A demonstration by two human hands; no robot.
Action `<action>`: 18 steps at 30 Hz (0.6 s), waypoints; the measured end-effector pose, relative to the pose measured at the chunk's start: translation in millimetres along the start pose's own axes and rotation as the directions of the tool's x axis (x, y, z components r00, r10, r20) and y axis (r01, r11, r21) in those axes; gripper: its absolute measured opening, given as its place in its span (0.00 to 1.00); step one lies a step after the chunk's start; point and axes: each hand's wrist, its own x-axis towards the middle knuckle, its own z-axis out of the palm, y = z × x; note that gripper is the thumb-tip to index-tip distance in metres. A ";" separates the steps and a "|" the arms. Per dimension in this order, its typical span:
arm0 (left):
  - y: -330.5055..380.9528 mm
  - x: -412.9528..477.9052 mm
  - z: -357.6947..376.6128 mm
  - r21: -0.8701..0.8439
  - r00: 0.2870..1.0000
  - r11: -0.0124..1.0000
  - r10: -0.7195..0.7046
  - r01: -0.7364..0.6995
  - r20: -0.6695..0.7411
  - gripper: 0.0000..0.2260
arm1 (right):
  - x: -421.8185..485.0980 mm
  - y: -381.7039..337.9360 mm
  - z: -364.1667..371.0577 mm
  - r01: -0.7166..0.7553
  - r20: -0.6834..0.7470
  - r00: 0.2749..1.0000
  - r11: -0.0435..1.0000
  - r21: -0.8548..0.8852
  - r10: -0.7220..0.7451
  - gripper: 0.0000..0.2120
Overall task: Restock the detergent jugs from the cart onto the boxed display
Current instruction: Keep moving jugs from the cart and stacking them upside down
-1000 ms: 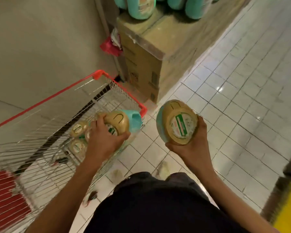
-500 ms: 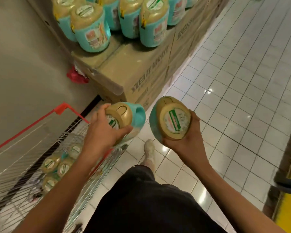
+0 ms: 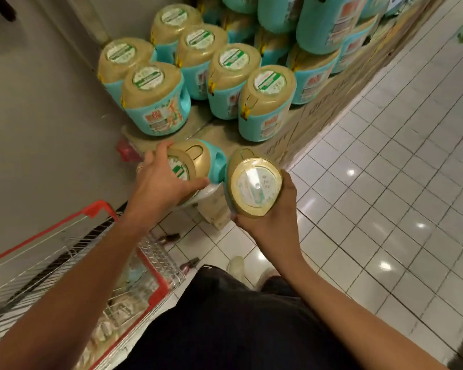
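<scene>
My left hand [image 3: 163, 186] grips the gold cap of a teal detergent jug [image 3: 202, 161], held over the near corner of the cardboard box display [image 3: 284, 145]. My right hand [image 3: 273, 222] holds a second teal jug [image 3: 254, 186] by its gold top, just right of the first and close to the box's front edge. Several matching jugs [image 3: 265, 102] stand upright in rows on the boxes, and more are stacked behind them. The red-rimmed wire cart [image 3: 96, 263] sits at lower left with jugs inside, mostly hidden by my left arm.
A grey wall [image 3: 38, 116] runs along the left, right behind the display and the cart. White tiled floor [image 3: 385, 209] spreads to the right. A red object [image 3: 126, 152] lies by the wall beside the boxes. My dark trousers and shoes fill the bottom centre.
Both hands have carried their jugs up and forward from the cart toward the boxes. The view has swung up, so the rows of jugs on the display now fill the top.
</scene>
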 end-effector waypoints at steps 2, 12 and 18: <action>7.1 24.9 -0.1 0.019 0.999 0.999 -0.033 0.033 -0.001 0.51 | 21.6 5.6 8.1 0.002 0.011 1.000 1.000 0.030 -0.003 0.48; 43.5 95.9 13.2 0.119 0.987 0.986 -0.105 0.120 -0.123 0.54 | 96.3 8.3 25.1 -0.108 0.173 0.981 0.990 0.088 0.092 0.57; 45.3 107.7 17.3 -0.148 0.964 0.985 -0.127 0.094 -0.234 0.46 | 121.5 0.8 23.0 -0.413 0.365 0.880 0.870 0.269 0.304 0.57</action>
